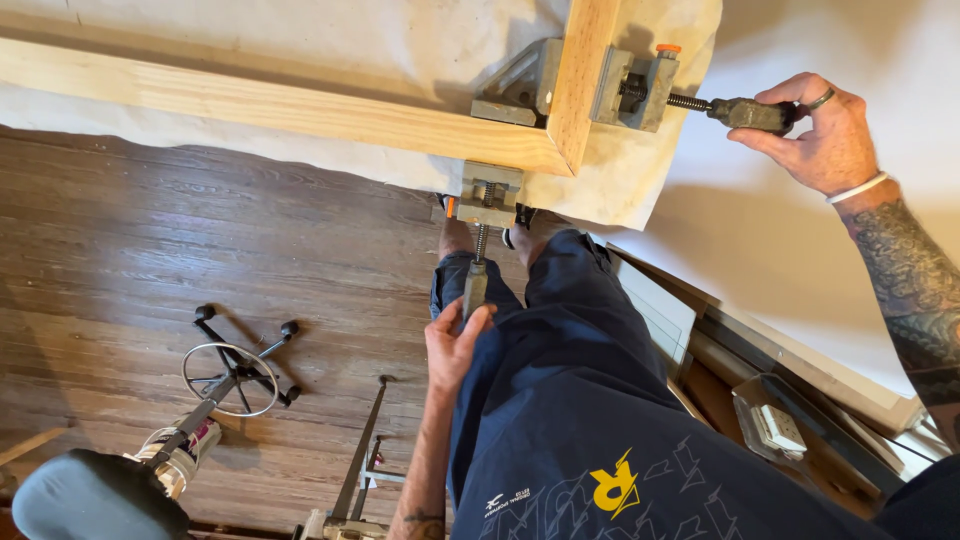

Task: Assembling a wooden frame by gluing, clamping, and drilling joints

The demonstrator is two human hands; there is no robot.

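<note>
Two hands (455, 345) (815, 135), two clamp handles (474, 287) (752, 113)

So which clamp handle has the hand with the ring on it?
The handle sticking out sideways, held by the right hand. The left hand, ringless, holds the other handle.

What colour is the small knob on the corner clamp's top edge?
Orange, on the grey corner clamp; the knob shows best in the head view.

Right hand (820, 135) wrapped the far end of one clamp handle (748, 113), so its tip was hidden behind the fingers (775, 142). Left hand (455, 345) covered the lower end of the other clamp handle (474, 288). Long wood strip (250, 100) ran off the left edge. Stool seat (85, 497) was cut at the bottom.
</note>
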